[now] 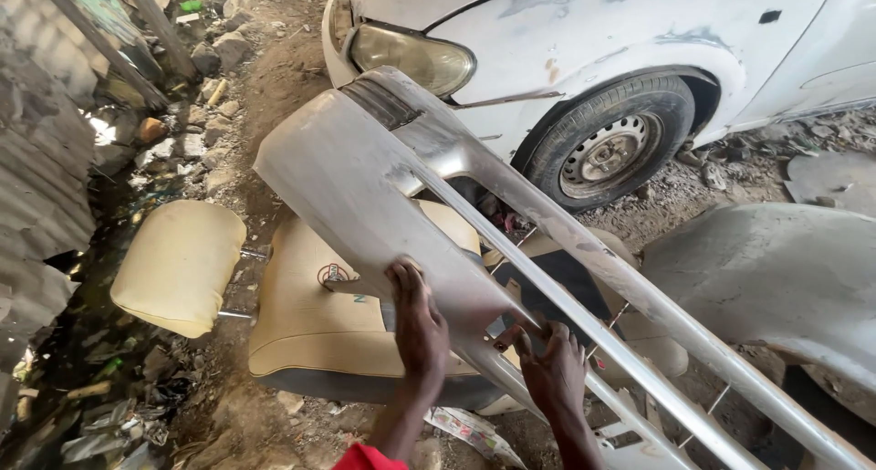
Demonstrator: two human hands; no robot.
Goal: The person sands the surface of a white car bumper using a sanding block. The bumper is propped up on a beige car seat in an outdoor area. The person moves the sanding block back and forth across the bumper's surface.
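Note:
A dusty grey car bumper point(365, 187) lies tilted across a tan car seat point(310, 324), running from upper left down to lower right. My left hand point(418, 319) rests flat on the bumper's lower edge, fingers curled over it. My right hand point(553, 368) presses something small against the bumper's surface beside a long slot; I cannot make out what it holds. A red sleeve edge shows at the bottom.
A white car with a headlight point(415, 59) and front wheel point(613, 151) stands behind. A tan headrest point(178, 265) juts left of the seat. A grey body panel point(785, 278) lies at right. Rubble and litter point(128, 379) cover the dirt ground; corrugated sheeting point(36, 178) lines the left.

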